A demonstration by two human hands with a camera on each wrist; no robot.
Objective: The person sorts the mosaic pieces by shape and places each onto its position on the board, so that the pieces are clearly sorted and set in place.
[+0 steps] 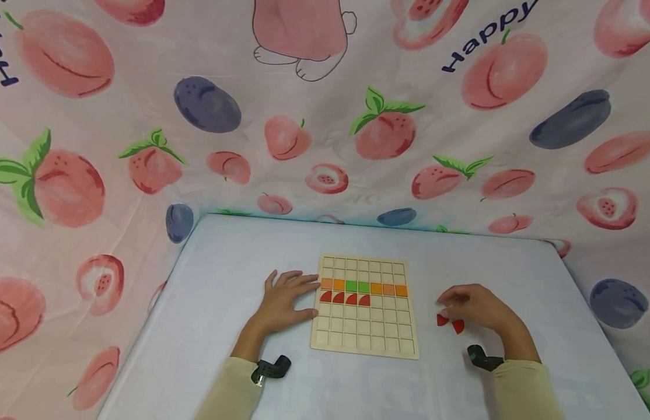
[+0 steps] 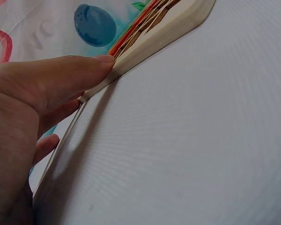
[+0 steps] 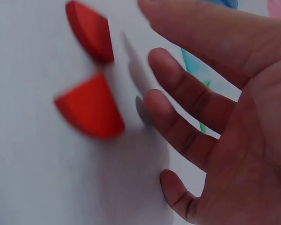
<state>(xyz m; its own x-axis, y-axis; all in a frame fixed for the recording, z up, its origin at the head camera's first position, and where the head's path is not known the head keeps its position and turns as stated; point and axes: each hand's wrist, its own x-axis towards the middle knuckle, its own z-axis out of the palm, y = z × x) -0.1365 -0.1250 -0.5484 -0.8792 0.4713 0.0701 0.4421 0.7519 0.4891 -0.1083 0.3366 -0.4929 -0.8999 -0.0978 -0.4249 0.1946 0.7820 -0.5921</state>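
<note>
A wooden grid board (image 1: 364, 336) lies flat on the table. One of its rows is filled with orange and green squares (image 1: 357, 286), and the row below has several red quarter-circle pieces (image 1: 351, 298) at its left end. My left hand (image 1: 283, 300) rests against the board's left edge, fingers spread; in the left wrist view the thumb (image 2: 84, 70) touches the board's side (image 2: 154, 47). To the right of the board, my right hand (image 1: 474, 304) hovers with loosely bent fingers over two loose red quarter-circle pieces (image 3: 91, 110). Nothing is visible in its grasp.
A white cloth covers the table (image 1: 241, 245). Behind and to the sides hangs a pink curtain (image 1: 325, 105) printed with fruit. A black wrist camera (image 1: 272, 368) is strapped to the left wrist, another black camera (image 1: 482, 357) to the right.
</note>
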